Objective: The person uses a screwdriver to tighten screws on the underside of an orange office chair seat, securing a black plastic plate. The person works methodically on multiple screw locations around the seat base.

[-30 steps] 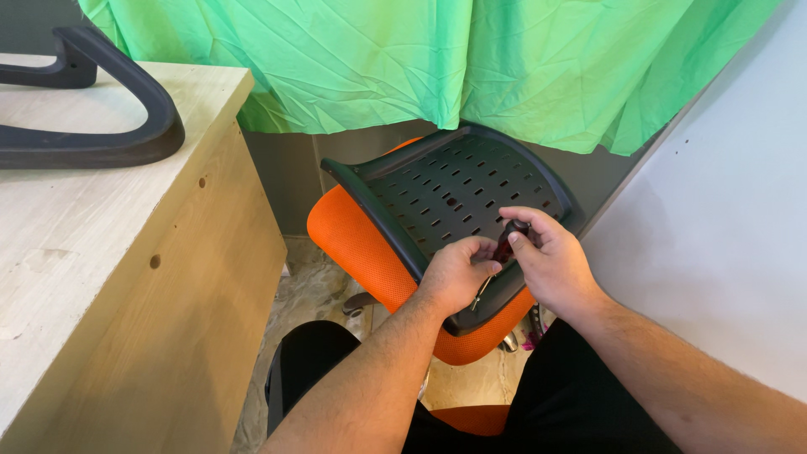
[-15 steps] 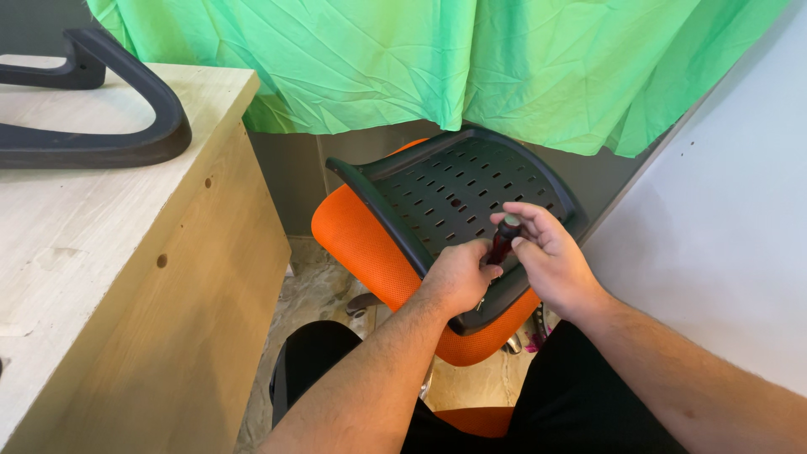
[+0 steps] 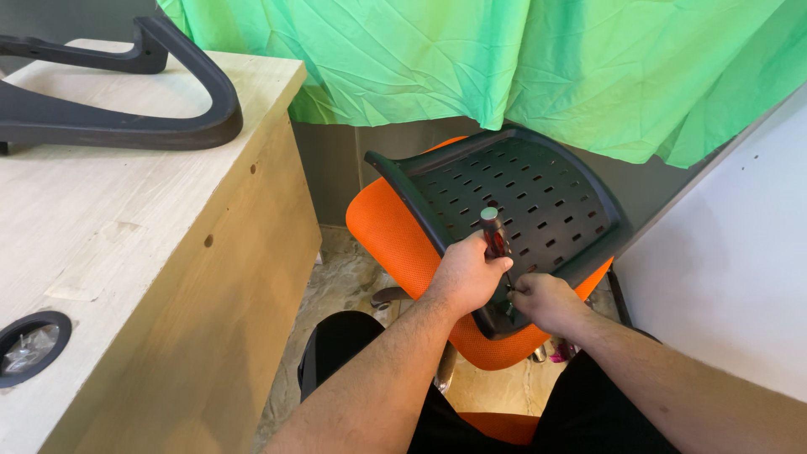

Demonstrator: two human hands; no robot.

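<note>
left hand (image 3: 461, 276): grip closed round a dark red-handled screwdriver (image 3: 494, 238), held upright
right hand (image 3: 540, 298): grip pinched shut near its tip
screwdriver: against perforated black plastic chair back (image 3: 521, 197)
bench (image 3: 101, 244): left

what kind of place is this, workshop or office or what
Likely a makeshift furniture-assembly corner: a pale wooden desk carries a loose black plastic armrest, a green cloth backdrop hangs behind, and an orange mesh office chair is under work.

Black slotted chair back (image 3: 538, 189) on orange mesh cushion (image 3: 395, 240), red-handled screwdriver (image 3: 494, 237), green curtain (image 3: 471, 59), pale wood desk (image 3: 126, 244)
</note>
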